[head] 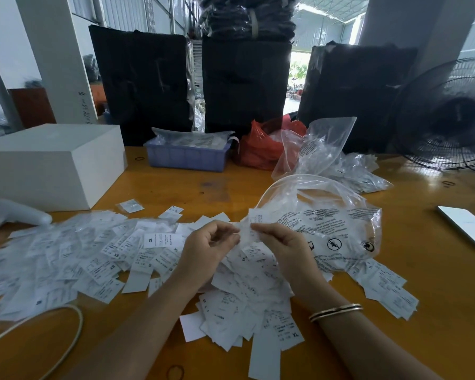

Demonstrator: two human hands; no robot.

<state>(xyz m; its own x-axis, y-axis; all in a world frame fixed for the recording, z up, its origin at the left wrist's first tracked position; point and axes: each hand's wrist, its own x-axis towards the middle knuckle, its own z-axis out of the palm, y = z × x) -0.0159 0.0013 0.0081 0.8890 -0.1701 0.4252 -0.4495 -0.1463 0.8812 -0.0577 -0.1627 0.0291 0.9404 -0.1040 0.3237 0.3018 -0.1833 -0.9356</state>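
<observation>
The fingers (232, 238) of the left hand (211, 249) and the fingers (259, 231) of the right hand (283, 249) are curled in. Together they pinch one small tag (246, 229) between their tips. The tag is held over the middle of the desk (436, 311), just above a big heap of tags (107, 256).

The heap spreads wide to the left and runs under both arms, so there is little bare wood there. A big clear bag (337, 229) lies just beside the right hand. Past it, the desk is bare until the phone (464, 226) near the right edge. There is also bare wood behind the heap, up to the blue tray (187, 156) and the red bag (263, 149). A white box (52, 165) blocks the far left corner. A pale cord (66, 338) curves near the front edge on the left.

The tags are thin, flat, white slips with small black print, and some show XL or XS. The clear bag is shiny and crinkled, with black words on it. The desk is smooth, glossy orange wood. The box is plain with sharp corners. The tray is hard plastic with ribbed sides. The right wrist wears thin round bangles (336, 311). A black wire fan (450, 116) stands at the far right
</observation>
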